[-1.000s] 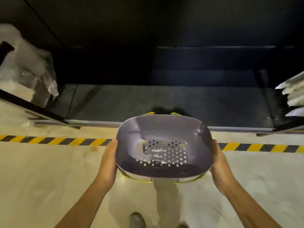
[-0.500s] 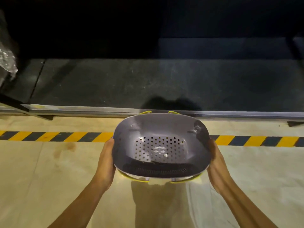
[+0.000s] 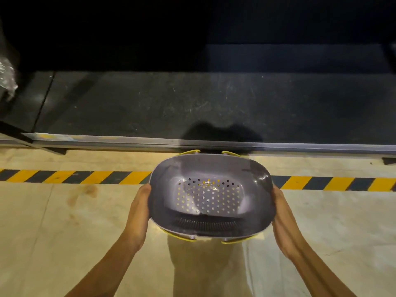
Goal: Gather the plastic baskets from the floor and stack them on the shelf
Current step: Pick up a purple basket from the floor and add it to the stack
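Note:
I hold a grey plastic basket [image 3: 211, 196] with a perforated bottom and yellow handles between both hands, level, above the beige floor. My left hand [image 3: 140, 211] presses its left side and my right hand [image 3: 282, 213] its right side. The basket's far rim hangs just short of the metal front edge of the low dark shelf [image 3: 192, 103]. Nothing lies inside the basket.
A yellow-and-black hazard stripe [image 3: 75, 176] runs across the floor under the basket. Wrapped plastic [image 3: 7, 82] sits at the far left of the shelf. A black upright post [image 3: 15, 131] stands at the shelf's left front corner.
The view has closed in on the shelf and tilted down. The basket stays gripped in both hands, its far rim now nearer the shelf's front edge.

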`<action>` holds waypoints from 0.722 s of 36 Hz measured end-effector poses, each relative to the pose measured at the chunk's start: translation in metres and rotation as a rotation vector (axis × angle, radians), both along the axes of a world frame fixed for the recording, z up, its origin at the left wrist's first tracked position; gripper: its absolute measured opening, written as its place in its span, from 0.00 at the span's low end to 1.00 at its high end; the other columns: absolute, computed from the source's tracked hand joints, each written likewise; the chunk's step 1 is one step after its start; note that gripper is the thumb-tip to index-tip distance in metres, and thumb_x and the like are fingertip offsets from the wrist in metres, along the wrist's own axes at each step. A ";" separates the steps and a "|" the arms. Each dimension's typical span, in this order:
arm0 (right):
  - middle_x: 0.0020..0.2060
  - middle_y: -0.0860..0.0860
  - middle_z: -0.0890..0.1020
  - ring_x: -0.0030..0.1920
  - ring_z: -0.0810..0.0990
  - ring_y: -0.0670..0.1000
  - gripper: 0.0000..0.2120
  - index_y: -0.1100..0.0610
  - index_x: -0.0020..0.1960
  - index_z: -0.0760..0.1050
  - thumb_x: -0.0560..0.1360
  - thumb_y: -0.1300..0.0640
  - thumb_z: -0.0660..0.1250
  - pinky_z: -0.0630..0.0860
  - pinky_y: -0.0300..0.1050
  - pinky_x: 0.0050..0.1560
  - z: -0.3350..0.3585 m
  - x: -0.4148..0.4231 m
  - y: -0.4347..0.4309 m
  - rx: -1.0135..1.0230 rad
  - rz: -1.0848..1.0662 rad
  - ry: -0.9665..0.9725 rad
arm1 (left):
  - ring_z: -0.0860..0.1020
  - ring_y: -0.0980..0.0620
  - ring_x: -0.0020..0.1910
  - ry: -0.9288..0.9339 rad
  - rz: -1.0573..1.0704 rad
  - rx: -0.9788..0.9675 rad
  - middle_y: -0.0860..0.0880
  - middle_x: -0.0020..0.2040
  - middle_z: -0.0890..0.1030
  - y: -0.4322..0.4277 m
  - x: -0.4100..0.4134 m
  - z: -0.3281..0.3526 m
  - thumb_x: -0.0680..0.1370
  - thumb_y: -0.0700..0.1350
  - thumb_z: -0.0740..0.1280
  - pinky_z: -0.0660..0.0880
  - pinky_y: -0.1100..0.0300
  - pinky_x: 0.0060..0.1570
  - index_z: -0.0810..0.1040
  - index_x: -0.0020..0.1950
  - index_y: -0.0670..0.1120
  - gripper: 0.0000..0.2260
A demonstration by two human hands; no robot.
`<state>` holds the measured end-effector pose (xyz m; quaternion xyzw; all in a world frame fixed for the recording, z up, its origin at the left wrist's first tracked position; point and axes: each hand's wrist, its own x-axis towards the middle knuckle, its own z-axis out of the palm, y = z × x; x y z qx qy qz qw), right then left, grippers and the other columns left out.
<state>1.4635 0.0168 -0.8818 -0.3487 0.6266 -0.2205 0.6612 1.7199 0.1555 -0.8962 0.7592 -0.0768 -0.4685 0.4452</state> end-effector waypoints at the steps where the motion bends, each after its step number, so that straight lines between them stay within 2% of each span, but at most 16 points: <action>1: 0.48 0.57 0.82 0.45 0.81 0.53 0.16 0.64 0.62 0.80 0.84 0.54 0.62 0.77 0.36 0.43 0.006 -0.001 -0.001 0.005 0.046 0.044 | 0.81 0.50 0.57 -0.031 0.011 0.033 0.54 0.55 0.85 0.001 0.000 0.005 0.78 0.62 0.59 0.77 0.43 0.60 0.82 0.54 0.53 0.18; 2: 0.50 0.62 0.81 0.49 0.81 0.62 0.14 0.68 0.61 0.77 0.85 0.59 0.58 0.79 0.42 0.45 0.010 -0.005 -0.001 -0.013 0.069 0.103 | 0.81 0.51 0.57 -0.068 0.012 0.045 0.57 0.53 0.85 0.001 0.001 0.012 0.82 0.57 0.59 0.78 0.47 0.59 0.82 0.54 0.55 0.14; 3: 0.52 0.66 0.80 0.55 0.78 0.69 0.14 0.70 0.62 0.75 0.86 0.60 0.57 0.79 0.50 0.49 0.015 -0.009 0.001 -0.033 0.068 0.168 | 0.81 0.54 0.57 -0.119 -0.013 0.051 0.60 0.51 0.85 0.001 0.001 0.021 0.84 0.53 0.58 0.78 0.54 0.56 0.82 0.54 0.57 0.12; 4: 0.55 0.64 0.80 0.59 0.76 0.70 0.15 0.67 0.64 0.74 0.86 0.58 0.56 0.77 0.55 0.54 0.025 -0.015 0.004 -0.049 0.084 0.226 | 0.80 0.57 0.56 -0.175 -0.048 0.060 0.62 0.51 0.84 0.001 0.001 0.032 0.85 0.51 0.58 0.76 0.59 0.52 0.81 0.55 0.58 0.11; 5: 0.57 0.57 0.81 0.61 0.77 0.63 0.16 0.62 0.68 0.73 0.86 0.55 0.56 0.74 0.53 0.57 0.037 -0.017 0.008 -0.077 0.097 0.287 | 0.79 0.57 0.57 -0.234 -0.088 0.080 0.63 0.53 0.82 0.001 0.001 0.045 0.85 0.51 0.58 0.74 0.62 0.51 0.79 0.57 0.59 0.10; 6: 0.60 0.49 0.78 0.62 0.76 0.55 0.16 0.56 0.70 0.72 0.86 0.53 0.55 0.71 0.49 0.59 0.053 -0.021 0.011 -0.114 0.129 0.349 | 0.78 0.55 0.58 -0.291 -0.131 0.107 0.61 0.57 0.81 0.002 0.001 0.059 0.85 0.51 0.60 0.73 0.62 0.52 0.78 0.60 0.59 0.09; 7: 0.61 0.46 0.75 0.62 0.73 0.50 0.16 0.53 0.71 0.71 0.86 0.51 0.56 0.68 0.46 0.60 0.071 -0.022 0.012 -0.149 0.159 0.403 | 0.77 0.54 0.58 -0.352 -0.181 0.144 0.59 0.61 0.79 0.003 0.003 0.075 0.84 0.51 0.62 0.72 0.60 0.55 0.78 0.62 0.57 0.09; 10: 0.59 0.46 0.74 0.64 0.74 0.52 0.09 0.50 0.63 0.72 0.84 0.53 0.62 0.68 0.46 0.61 0.132 -0.026 0.009 -0.274 0.315 0.505 | 0.75 0.50 0.65 -0.568 -0.376 0.219 0.54 0.66 0.77 0.002 0.007 0.134 0.81 0.48 0.67 0.73 0.52 0.65 0.79 0.64 0.53 0.12; 12: 0.61 0.50 0.77 0.65 0.75 0.55 0.11 0.51 0.64 0.74 0.82 0.52 0.65 0.71 0.47 0.62 0.182 -0.026 0.003 -0.337 0.461 0.581 | 0.74 0.47 0.69 -0.662 -0.532 0.244 0.51 0.71 0.76 -0.003 0.006 0.189 0.80 0.49 0.68 0.73 0.50 0.67 0.79 0.65 0.52 0.14; 14: 0.69 0.52 0.75 0.66 0.76 0.55 0.18 0.52 0.70 0.72 0.82 0.50 0.66 0.73 0.48 0.64 0.237 -0.025 -0.003 -0.350 0.604 0.662 | 0.76 0.48 0.66 -0.740 -0.663 0.272 0.51 0.70 0.77 -0.009 0.003 0.248 0.80 0.52 0.68 0.74 0.54 0.63 0.78 0.67 0.52 0.16; 16: 0.72 0.51 0.73 0.66 0.78 0.56 0.22 0.51 0.73 0.69 0.81 0.47 0.66 0.76 0.50 0.64 0.297 -0.025 -0.006 -0.358 0.686 0.697 | 0.78 0.49 0.62 -0.817 -0.777 0.261 0.52 0.68 0.78 -0.014 -0.001 0.308 0.80 0.55 0.67 0.75 0.56 0.60 0.78 0.67 0.53 0.17; 19: 0.71 0.51 0.74 0.65 0.79 0.56 0.24 0.49 0.74 0.67 0.81 0.44 0.65 0.76 0.50 0.62 0.390 -0.027 -0.013 -0.452 0.791 0.781 | 0.78 0.50 0.62 -0.882 -0.884 0.261 0.54 0.67 0.79 -0.023 -0.007 0.404 0.80 0.59 0.65 0.75 0.56 0.62 0.76 0.69 0.56 0.19; 22: 0.70 0.52 0.74 0.65 0.78 0.57 0.23 0.49 0.75 0.66 0.82 0.46 0.63 0.75 0.50 0.62 0.487 -0.035 -0.020 -0.533 0.929 0.882 | 0.76 0.50 0.66 -0.935 -1.036 0.237 0.54 0.69 0.77 -0.034 -0.018 0.505 0.80 0.58 0.62 0.71 0.56 0.66 0.73 0.72 0.56 0.20; 26: 0.68 0.51 0.73 0.67 0.75 0.58 0.23 0.49 0.75 0.64 0.82 0.44 0.59 0.74 0.53 0.61 0.617 -0.058 -0.021 -0.599 1.022 1.011 | 0.77 0.52 0.64 -1.049 -1.130 0.115 0.55 0.66 0.79 -0.047 -0.039 0.643 0.78 0.58 0.60 0.73 0.55 0.64 0.76 0.69 0.56 0.21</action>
